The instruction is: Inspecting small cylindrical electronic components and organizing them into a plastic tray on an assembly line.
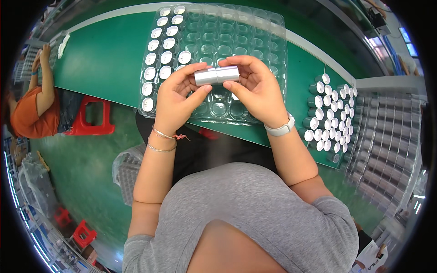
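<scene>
A shiny silver cylinder (216, 75) lies level between my two hands, with a seam around its middle. My left hand (178, 94) pinches its left end between thumb and fingers. At the other end, my right hand (256, 88) grips it the same way. Both hands are above a clear plastic tray (278, 59) with rows of moulded pockets. White-topped round pieces (166, 57) fill pockets along the tray's left side. Another white-topped piece (184, 57) sits just beyond my left fingers. My hands hide part of the tray's near half.
Many silver, white-topped cylinders (315, 101) stand grouped on the green table (104, 59) at right. Beyond the table's right end are stacked clear trays (384, 145). At far left a person in an orange top (38, 113) works near a red stool (95, 116).
</scene>
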### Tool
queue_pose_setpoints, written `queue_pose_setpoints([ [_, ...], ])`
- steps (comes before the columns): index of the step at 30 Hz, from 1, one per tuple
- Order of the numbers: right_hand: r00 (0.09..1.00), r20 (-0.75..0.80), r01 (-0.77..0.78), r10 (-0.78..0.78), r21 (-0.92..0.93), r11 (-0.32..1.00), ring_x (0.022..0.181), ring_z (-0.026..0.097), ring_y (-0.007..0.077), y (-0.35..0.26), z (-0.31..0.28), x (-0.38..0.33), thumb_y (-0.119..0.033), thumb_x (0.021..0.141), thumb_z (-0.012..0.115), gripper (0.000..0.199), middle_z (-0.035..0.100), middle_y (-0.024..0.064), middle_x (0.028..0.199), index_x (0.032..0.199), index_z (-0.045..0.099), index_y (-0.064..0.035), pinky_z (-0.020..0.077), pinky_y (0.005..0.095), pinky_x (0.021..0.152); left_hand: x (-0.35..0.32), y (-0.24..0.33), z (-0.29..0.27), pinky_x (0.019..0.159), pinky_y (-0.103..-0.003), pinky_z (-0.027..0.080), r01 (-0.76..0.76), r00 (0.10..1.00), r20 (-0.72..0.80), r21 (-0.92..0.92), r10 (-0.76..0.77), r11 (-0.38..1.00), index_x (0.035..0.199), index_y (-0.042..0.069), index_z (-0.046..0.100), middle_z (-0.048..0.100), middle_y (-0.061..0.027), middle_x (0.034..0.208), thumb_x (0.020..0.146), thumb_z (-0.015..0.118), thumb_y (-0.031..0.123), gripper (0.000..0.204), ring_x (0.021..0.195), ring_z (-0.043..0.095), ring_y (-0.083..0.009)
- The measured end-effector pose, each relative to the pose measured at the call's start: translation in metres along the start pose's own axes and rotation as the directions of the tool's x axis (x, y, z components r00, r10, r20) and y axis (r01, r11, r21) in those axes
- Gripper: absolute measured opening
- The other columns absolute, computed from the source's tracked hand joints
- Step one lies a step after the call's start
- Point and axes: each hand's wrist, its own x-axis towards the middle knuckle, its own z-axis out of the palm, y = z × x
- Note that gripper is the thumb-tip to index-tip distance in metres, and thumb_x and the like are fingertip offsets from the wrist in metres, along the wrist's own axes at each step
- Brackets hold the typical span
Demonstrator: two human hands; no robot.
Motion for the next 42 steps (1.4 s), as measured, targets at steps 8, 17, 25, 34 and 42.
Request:
queue_pose_setpoints([
  [8,1.000,0.006,0.012,-0.012,-0.020,1.000,0.116,0.058,0.0218,0.0028,0.0000,0.0002,0.009,0.085,0.062,0.040,0.058,0.0149,0.124,0.124,0.052,0.0024,0.0492,0.0338,0.098,-0.0001,0.0001,0.0004,0.083,-0.027,0.052,-0.022,1.000,0.014,0.010,0.022,1.000,0.124,-0.005,0.057,0.064,-0.0129,0.116,0.083,0.067,-0.008,0.043,0.101,0.063,-0.0169],
  [17,0.999,0.033,0.036,-0.035,-0.014,0.999,0.116,0.056,0.0204,0.0033,-0.0003,-0.0001,0.010,0.085,0.061,0.040,0.056,0.0139,0.126,0.124,0.053,0.0024,0.0489,0.0327,0.098,-0.0008,-0.0012,-0.0016,0.089,-0.030,0.051,-0.025,0.999,0.027,0.024,0.024,0.999,0.124,-0.005,0.056,0.061,-0.0157,0.120,0.082,0.066,-0.009,0.043,0.107,0.061,-0.0203],
  [25,0.998,0.036,0.044,-0.044,-0.015,0.999,0.116,0.057,0.0208,0.0045,-0.0003,0.0002,0.012,0.085,0.061,0.041,0.056,0.0143,0.126,0.124,0.053,0.0030,0.0490,0.0330,0.098,-0.0002,-0.0019,-0.0029,0.096,-0.034,0.050,-0.039,0.998,0.050,0.058,0.036,0.998,0.126,-0.006,0.054,0.060,-0.0189,0.124,0.082,0.065,-0.010,0.045,0.115,0.059,-0.0243],
  [34,0.998,0.036,0.044,-0.043,-0.040,0.998,0.116,0.056,0.0209,0.0036,0.0004,-0.0002,0.012,0.085,0.061,0.040,0.056,0.0135,0.126,0.123,0.053,0.0030,0.0491,0.0329,0.098,-0.0002,-0.0033,-0.0036,0.097,-0.034,0.049,-0.060,0.997,0.053,0.073,0.056,0.996,0.124,-0.005,0.056,0.059,-0.0170,0.125,0.082,0.065,-0.010,0.044,0.116,0.058,-0.0243],
  [42,0.996,-0.015,0.087,-0.088,-0.053,0.995,0.115,0.056,0.0201,0.0069,0.0000,0.0005,0.010,0.086,0.061,0.042,0.054,0.0125,0.126,0.126,0.053,0.0022,0.0467,0.0331,0.099,0.0011,-0.0085,-0.0074,0.101,-0.035,0.044,-0.091,0.993,0.085,0.032,0.088,0.995,0.115,-0.002,0.059,0.059,-0.0128,0.122,0.085,0.064,-0.007,0.031,0.115,0.056,-0.0221],
])
